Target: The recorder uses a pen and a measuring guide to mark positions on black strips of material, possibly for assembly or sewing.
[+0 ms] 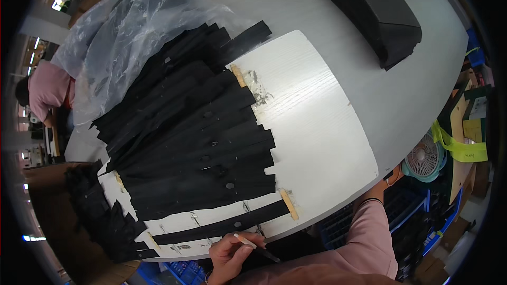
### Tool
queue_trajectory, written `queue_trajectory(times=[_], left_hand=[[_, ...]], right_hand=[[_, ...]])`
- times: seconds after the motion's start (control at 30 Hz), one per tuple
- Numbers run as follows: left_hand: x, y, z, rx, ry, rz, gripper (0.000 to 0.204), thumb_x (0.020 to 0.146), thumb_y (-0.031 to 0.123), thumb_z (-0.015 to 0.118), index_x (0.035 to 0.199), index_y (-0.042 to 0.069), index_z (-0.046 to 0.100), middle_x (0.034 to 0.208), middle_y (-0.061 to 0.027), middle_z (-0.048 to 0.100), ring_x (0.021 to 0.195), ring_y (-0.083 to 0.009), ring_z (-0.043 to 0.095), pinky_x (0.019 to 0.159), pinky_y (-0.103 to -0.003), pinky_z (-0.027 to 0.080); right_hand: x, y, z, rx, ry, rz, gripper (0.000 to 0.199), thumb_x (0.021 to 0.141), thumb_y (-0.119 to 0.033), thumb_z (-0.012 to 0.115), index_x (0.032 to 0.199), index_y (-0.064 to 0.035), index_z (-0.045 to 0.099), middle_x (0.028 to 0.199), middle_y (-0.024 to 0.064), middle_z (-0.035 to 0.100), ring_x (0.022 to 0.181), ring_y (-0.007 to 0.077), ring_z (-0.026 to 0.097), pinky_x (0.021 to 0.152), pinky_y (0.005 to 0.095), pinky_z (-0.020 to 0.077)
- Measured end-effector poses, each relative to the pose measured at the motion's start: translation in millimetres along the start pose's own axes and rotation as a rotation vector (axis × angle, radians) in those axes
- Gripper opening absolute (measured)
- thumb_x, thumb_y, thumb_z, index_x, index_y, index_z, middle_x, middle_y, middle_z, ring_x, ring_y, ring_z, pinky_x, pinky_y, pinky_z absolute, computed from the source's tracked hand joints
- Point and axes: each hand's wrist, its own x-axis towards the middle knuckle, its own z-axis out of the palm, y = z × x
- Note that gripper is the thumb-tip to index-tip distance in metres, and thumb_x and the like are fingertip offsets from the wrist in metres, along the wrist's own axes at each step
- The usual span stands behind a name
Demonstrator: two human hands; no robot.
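My left hand [230,255] is closed around a slim pen-like tool [245,241] with a white end, at the near edge of the white board [322,121]. Just beyond that hand lies a single black fabric strip [222,224], flat on the board. Farther up, many black fabric strips [195,142] overlap in a fanned pile with stepped ends. Tan guide pieces [289,204] are fixed to the board beside the strip ends. My right hand [392,173] reaches past the table's right edge, near a small teal fan [424,157]; its fingers do not show clearly.
Clear plastic sheeting [132,26] is heaped at the far left of the grey table [338,37]. A long black padded piece [369,10] lies at the far right. An open cardboard box [50,200] stands left, with black fabric over its edge. Another person [50,89] sits beyond.
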Motion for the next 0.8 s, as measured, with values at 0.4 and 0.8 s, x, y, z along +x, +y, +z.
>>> queue_trajectory(times=[0.4,0.8], left_hand=[[8,10,3,-0.032,-0.092,0.003,0.016,0.097,0.004,0.063,0.108,-0.006,0.068,0.102,-0.0228,0.074,0.092,-0.0294,0.074,0.086,-0.043,0.060],[5,6,-8,-0.075,-0.194,-0.030,0.019,0.099,0.000,0.062,0.117,-0.008,0.066,0.111,-0.0230,0.072,0.099,-0.0284,0.073,0.088,-0.040,0.060]], right_hand=[[23,-37,27,0.142,0.091,-0.027,0.030,0.100,-0.024,0.058,0.111,0.0024,0.068,0.096,0.0119,0.073,0.090,0.0185,0.069,0.078,0.0365,0.0547],[3,-20,-2,0.164,0.169,0.050,0.032,0.103,-0.025,0.054,0.111,0.0025,0.067,0.095,0.0097,0.072,0.088,0.0165,0.067,0.076,0.0346,0.0541]])
